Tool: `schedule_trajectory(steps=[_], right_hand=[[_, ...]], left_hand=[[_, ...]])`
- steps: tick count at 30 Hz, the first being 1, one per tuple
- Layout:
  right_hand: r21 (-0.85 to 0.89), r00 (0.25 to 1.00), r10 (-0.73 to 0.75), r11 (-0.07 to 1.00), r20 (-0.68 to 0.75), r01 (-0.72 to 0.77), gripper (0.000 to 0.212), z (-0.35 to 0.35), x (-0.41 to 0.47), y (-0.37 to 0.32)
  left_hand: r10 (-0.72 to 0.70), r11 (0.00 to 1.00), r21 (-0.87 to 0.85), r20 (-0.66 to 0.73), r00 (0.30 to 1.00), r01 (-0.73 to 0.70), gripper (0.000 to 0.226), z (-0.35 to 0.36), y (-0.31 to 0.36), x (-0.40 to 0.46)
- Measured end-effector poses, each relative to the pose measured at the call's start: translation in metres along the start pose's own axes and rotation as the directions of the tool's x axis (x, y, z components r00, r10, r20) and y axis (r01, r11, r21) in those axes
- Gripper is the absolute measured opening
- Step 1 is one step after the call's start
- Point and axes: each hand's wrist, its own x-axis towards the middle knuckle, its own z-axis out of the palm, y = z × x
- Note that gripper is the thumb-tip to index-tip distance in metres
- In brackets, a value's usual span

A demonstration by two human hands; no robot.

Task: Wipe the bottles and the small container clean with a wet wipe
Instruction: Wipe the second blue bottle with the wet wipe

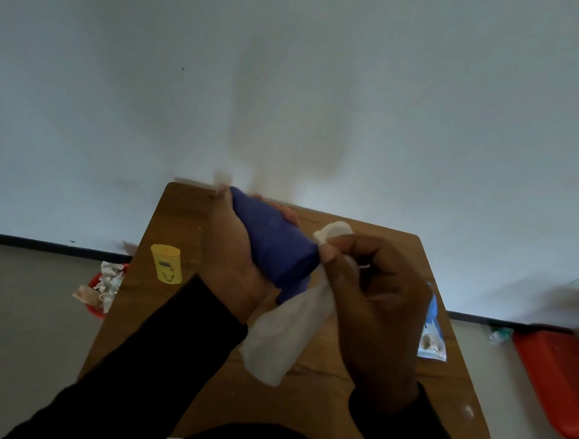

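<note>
1. Left hand point(234, 249) grips the blue bottle point(272, 245), held tilted above the bench point(158, 313).
2. Right hand point(374, 304) pinches the wet wipe point(283, 335) against the bottle's near end.
3. A yellow container point(166, 263) stands at left.

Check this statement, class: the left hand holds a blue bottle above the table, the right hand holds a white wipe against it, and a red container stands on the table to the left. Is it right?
Not quite. The head view shows that the container is yellow, not red. The rest holds: the left hand holds the blue bottle above the table, and the right hand holds the white wipe against it.
</note>
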Motion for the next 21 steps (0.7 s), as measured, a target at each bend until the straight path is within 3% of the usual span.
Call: schedule_trajectory(steps=[2,4,6,8,13,16,21], right_hand=[[0.152,0.992,0.125,0.981,-0.013,-0.122,0.008,-0.009,0.006,0.004],[0.245,0.987,0.129,0.958,0.099,-0.150,0.011,-0.021,0.008,0.007],[0.177,0.957,0.022,0.981,0.289,-0.076,0.010,-0.029,0.009,0.009],[0.053,0.921,-0.040,0.998,0.387,0.021,0.008,-0.030,0.011,0.011],[0.006,0.915,-0.023,1.000,0.404,0.023,0.015,-0.022,0.027,0.015],[-0.032,0.943,-0.016,0.999,0.332,0.029,0.010,-0.016,0.040,0.014],[0.004,0.972,-0.005,1.000,0.234,0.005,0.010,-0.007,0.038,0.019]], left_hand=[[0.021,1.000,0.011,0.033,0.999,-0.021,0.046,-0.001,0.001,-0.001],[0.036,0.998,0.043,0.021,0.999,-0.037,0.044,-0.004,0.001,0.000],[0.078,0.989,0.120,0.042,0.996,-0.082,0.045,-0.006,0.000,0.002],[0.079,0.980,0.174,0.077,0.994,-0.091,0.047,-0.005,-0.002,0.002],[-0.048,0.951,0.308,0.135,0.990,0.004,0.052,-0.006,-0.024,-0.008],[-0.127,0.936,0.347,0.169,0.977,0.062,0.066,-0.008,-0.036,-0.011],[-0.043,0.903,0.427,0.191,0.981,-0.043,0.090,-0.009,-0.037,-0.004]])
